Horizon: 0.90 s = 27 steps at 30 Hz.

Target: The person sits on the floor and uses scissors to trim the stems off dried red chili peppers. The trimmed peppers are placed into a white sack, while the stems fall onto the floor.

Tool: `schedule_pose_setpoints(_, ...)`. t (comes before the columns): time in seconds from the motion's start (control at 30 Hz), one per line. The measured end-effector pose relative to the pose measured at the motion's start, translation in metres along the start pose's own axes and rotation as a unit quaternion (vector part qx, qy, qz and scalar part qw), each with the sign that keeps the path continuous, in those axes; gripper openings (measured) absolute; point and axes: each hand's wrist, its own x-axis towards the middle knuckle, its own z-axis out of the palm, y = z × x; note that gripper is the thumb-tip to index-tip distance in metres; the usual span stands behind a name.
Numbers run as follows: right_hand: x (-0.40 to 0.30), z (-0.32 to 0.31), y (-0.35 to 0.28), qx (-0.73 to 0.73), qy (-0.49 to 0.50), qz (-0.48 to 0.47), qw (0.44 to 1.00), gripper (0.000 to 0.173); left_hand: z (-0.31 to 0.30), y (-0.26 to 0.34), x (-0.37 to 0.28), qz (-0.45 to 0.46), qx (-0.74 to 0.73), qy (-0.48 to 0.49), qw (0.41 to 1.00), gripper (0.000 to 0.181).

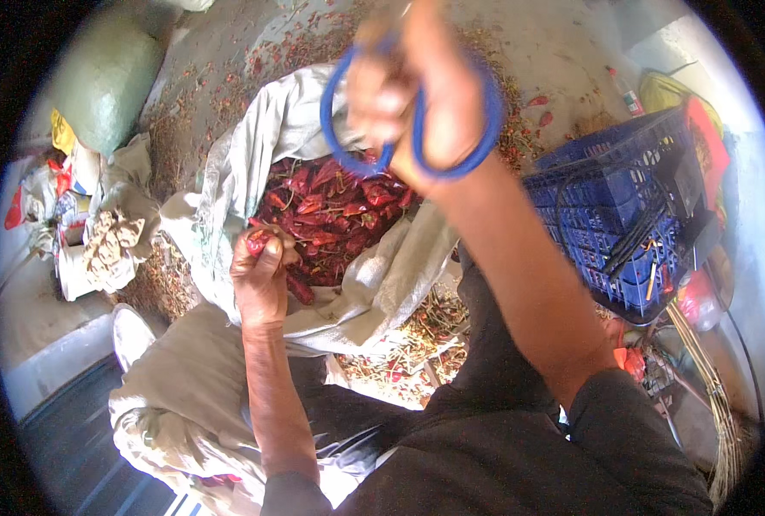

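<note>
A white woven sack stands with its mouth rolled down, full of dried red chili peppers. At the sack's left inner edge my left hand is closed on a red chili pepper, with more red pods just below the fingers. Raised over the far side of the sack, my right hand is blurred and holds scissors by their blue looped handles. The scissors' blades are too blurred to make out.
Blue plastic crates stand at the right, beside a straw broom. Another cloth sack is at the lower left. A filled green sack stands at the upper left. Chili scraps and stems litter the floor.
</note>
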Motion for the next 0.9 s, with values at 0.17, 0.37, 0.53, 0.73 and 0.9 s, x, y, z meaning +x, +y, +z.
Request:
schedule_pose_setpoints(0.17,-0.019,-0.012,0.022,-0.211,0.198,0.055,0.956,0.057,-0.001,-0.004,0.026,-0.06,0.131,0.104,0.984,0.013)
schedule_pose_setpoints(0.37,-0.011,-0.018,0.017,-0.196,0.27,0.067,0.94,0.088,-0.075,-0.041,0.056,0.07,0.584,0.225,0.777,0.024)
schedule_pose_setpoints(0.53,-0.011,-0.015,0.018,-0.257,0.252,0.08,0.93,0.096,-0.075,-0.035,0.068,-0.006,0.646,0.177,0.743,0.025)
schedule_pose_setpoints(0.73,-0.014,-0.019,0.028,-0.154,0.309,0.113,0.932,0.068,-0.066,-0.011,0.059,0.002,0.461,0.132,0.877,0.015)
schedule_pose_setpoints(0.9,-0.016,-0.006,0.036,-0.274,0.296,0.186,0.896,0.057,-0.03,0.027,0.046,-0.054,0.118,0.141,0.982,0.007)
